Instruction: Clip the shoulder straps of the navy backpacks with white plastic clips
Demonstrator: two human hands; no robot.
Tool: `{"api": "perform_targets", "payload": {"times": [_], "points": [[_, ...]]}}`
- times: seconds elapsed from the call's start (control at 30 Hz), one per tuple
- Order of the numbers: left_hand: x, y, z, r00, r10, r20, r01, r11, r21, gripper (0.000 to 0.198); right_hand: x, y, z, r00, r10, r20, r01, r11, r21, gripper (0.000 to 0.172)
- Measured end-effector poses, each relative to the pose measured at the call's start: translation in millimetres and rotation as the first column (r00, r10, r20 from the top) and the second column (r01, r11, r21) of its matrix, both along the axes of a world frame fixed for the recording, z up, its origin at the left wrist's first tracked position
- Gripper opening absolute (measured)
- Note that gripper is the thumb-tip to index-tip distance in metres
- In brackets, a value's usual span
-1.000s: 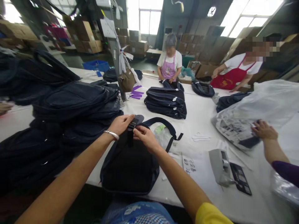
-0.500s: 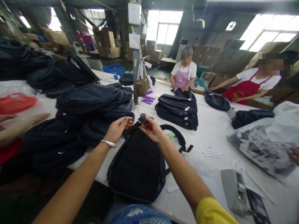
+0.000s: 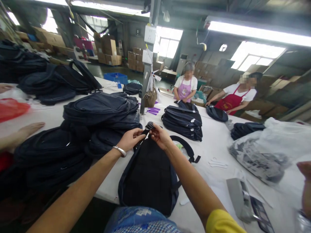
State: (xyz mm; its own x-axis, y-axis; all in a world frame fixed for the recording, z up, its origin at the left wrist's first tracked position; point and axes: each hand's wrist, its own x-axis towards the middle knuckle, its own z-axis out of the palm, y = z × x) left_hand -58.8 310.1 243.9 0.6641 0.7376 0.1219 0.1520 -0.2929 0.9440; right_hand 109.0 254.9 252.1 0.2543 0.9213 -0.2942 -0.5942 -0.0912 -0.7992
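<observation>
A dark backpack [image 3: 150,174] lies on the white table before me, its black back panel facing up. My left hand [image 3: 130,140], with a silver bangle at the wrist, pinches one black shoulder strap [image 3: 145,132] just below its buckle. My right hand [image 3: 160,136] has its fingers closed on the black plastic buckle [image 3: 149,126] at the strap's end. The other shoulder strap [image 3: 187,145] curves out to the right on the table, its loose tail at the end.
Stacked backpacks stand on the left [image 3: 97,108] and ahead [image 3: 181,121]. A metal post [image 3: 145,81] rises from the table. To the right are a grey tape dispenser [image 3: 239,199] and a plastic bag [image 3: 262,158]. Two co-workers handle bags opposite; other people's hands show at both sides.
My left hand has moved onto the strap, its fingers now closed at the buckle. My right hand stays on the buckle. The view has tilted upward.
</observation>
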Motion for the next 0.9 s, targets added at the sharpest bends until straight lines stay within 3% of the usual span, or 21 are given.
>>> {"api": "perform_targets", "payload": {"times": [0.17, 0.4, 0.53, 0.67, 0.9], "points": [[-15, 19, -0.8, 0.988, -0.150, -0.038, 0.151, 0.988, 0.040, 0.036, -11, 11, -3.4, 0.974, -0.184, 0.131, 0.186, 0.982, -0.004, 0.014], [-43, 27, -33.6, 0.967, -0.254, 0.003, 0.249, 0.944, -0.215, 0.037, -29, 31, -21.9, 0.885, -0.386, 0.261, 0.396, 0.918, 0.014, 0.017], [-73, 26, -62.6, 0.962, -0.273, 0.008, 0.260, 0.906, -0.335, 0.040, -35, 38, -41.8, 0.847, -0.411, 0.336, 0.449, 0.892, -0.043, 0.017], [-103, 20, -101.2, 0.964, -0.265, -0.015, 0.233, 0.873, -0.429, 0.041, -38, 40, -68.8, 0.842, -0.395, 0.367, 0.456, 0.885, -0.093, 0.017], [-139, -16, -162.7, 0.968, -0.238, -0.072, 0.155, 0.803, -0.575, 0.044, -34, 38, -108.4, 0.823, -0.342, 0.454, 0.450, 0.880, -0.152, 0.018]]}}
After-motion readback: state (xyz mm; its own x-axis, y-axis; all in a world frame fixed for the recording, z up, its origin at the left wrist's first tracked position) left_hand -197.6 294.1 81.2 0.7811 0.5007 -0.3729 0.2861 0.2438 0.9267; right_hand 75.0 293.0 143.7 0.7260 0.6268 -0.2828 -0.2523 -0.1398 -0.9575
